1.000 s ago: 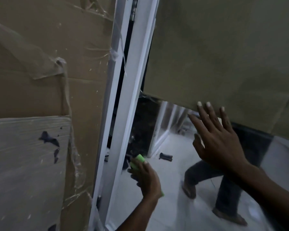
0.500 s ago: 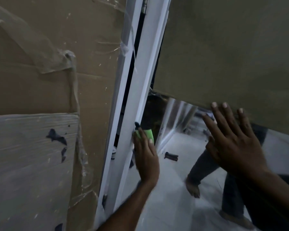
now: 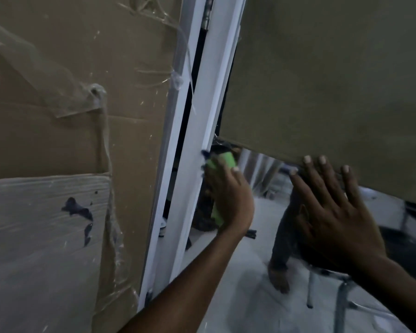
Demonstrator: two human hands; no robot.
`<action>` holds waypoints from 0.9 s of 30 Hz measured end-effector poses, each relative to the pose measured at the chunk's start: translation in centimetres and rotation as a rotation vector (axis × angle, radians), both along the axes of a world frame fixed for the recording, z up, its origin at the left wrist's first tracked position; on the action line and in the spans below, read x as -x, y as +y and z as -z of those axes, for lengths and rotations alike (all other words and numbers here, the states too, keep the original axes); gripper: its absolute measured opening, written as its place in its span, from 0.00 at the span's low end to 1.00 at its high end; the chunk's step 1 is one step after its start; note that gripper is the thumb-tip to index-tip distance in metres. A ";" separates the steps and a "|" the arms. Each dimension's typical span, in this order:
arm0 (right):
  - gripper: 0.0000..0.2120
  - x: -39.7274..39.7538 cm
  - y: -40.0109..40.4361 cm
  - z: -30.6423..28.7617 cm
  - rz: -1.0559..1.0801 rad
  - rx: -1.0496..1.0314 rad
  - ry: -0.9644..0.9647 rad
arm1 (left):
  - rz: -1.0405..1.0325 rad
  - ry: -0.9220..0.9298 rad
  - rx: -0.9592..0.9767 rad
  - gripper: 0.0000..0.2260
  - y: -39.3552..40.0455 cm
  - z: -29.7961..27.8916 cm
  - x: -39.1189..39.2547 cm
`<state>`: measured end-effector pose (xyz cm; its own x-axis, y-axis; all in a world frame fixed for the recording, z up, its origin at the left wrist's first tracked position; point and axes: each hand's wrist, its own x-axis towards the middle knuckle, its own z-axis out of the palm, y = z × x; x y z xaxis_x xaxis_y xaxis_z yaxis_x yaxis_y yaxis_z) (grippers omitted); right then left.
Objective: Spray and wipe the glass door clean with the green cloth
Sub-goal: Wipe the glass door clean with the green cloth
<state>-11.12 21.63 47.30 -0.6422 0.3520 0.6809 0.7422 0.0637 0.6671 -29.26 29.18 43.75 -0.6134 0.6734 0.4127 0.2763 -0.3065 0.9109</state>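
The glass door [image 3: 257,299] shows below a sheet of brown cardboard [image 3: 334,80] that covers its upper part. My left hand [image 3: 228,198] holds the green cloth [image 3: 223,160] against the glass right beside the white door frame [image 3: 197,164], just under the cardboard's lower edge. Green shows above my fingers and below my palm. My right hand [image 3: 334,212] lies flat on the glass with fingers spread, the fingertips touching the cardboard's bottom edge. No spray bottle is in view.
Left of the frame stands taped brown cardboard [image 3: 70,128] and a plastic-wrapped panel [image 3: 34,248] with dark stains. The glass reflects a person's legs [image 3: 283,248], a pale floor and metal chair legs [image 3: 341,301].
My left hand has carried the cloth upward along the frame edge, from the lower glass to just under the cardboard. My right hand stays flat on the glass.
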 end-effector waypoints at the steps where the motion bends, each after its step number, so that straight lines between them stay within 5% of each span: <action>1: 0.34 0.0 0.0 0.0 0.004 -0.006 0.000 | 0.018 0.121 -0.097 0.27 -0.5 -2.2 -0.5; 4: 0.34 0.1 0.0 -0.1 0.002 -0.017 0.002 | 0.012 0.307 -0.258 0.25 -0.6 -4.0 -1.0; 7: 0.34 0.1 -0.1 -0.1 0.017 -0.009 0.002 | 0.001 0.352 -0.269 0.24 -1.2 2.9 -2.1; 11: 0.34 0.1 -0.2 -0.1 0.044 0.016 0.001 | 0.037 -0.177 0.120 0.34 -2.2 14.9 -1.6; 14: 0.33 0.1 -0.3 -0.1 0.052 0.024 0.005 | 0.074 -0.450 0.342 0.27 -1.1 14.4 -0.3; 21: 0.33 0.0 -0.3 -0.2 0.050 0.013 -0.005 | 0.031 0.129 -0.139 0.23 -1.4 -3.4 -1.1; 25: 0.33 0.0 -0.3 0.0 0.038 0.028 0.010 | 0.027 0.402 -0.214 0.24 -3.5 4.3 -3.4; 27: 0.32 0.0 -0.3 0.0 0.034 0.032 0.011 | 0.091 0.193 -0.148 0.27 -2.7 8.4 -1.8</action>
<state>-11.10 21.35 47.33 -0.6218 0.3950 0.6763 0.7519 0.0594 0.6566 -27.48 26.52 35.38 -0.4532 0.6460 0.6143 0.4058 -0.4641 0.7874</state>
